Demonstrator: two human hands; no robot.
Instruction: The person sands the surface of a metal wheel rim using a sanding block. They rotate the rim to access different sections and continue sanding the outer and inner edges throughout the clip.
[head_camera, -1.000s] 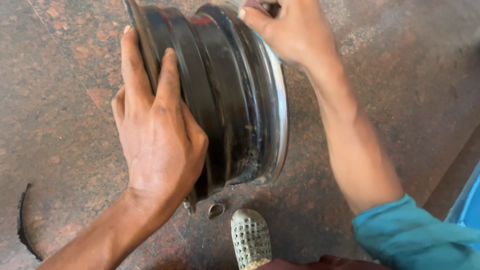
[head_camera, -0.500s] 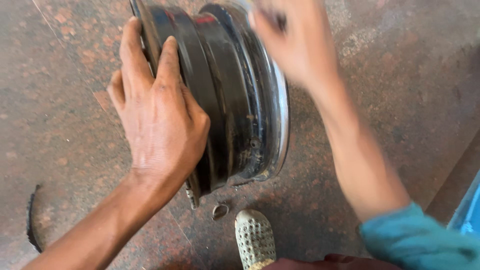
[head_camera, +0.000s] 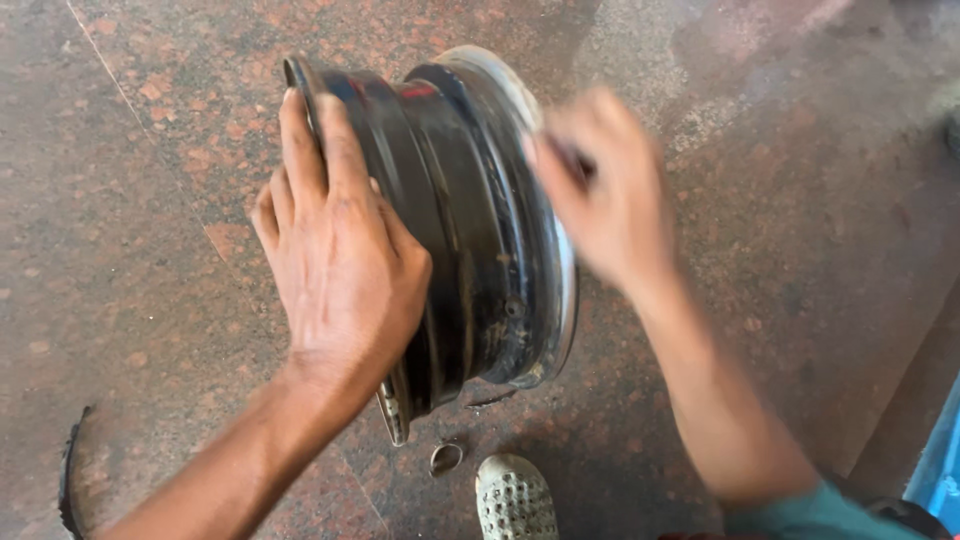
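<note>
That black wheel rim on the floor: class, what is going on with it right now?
A person has a bare black wheel rim standing on edge on a speckled stone floor. The left hand lies flat on its barrel, steadying it. The right hand, blurred with motion, is at the shiny outer lip and seems to grip something small and dark; what it is cannot be told. A small metal piece and a perforated shoe lie just below the rim.
</note>
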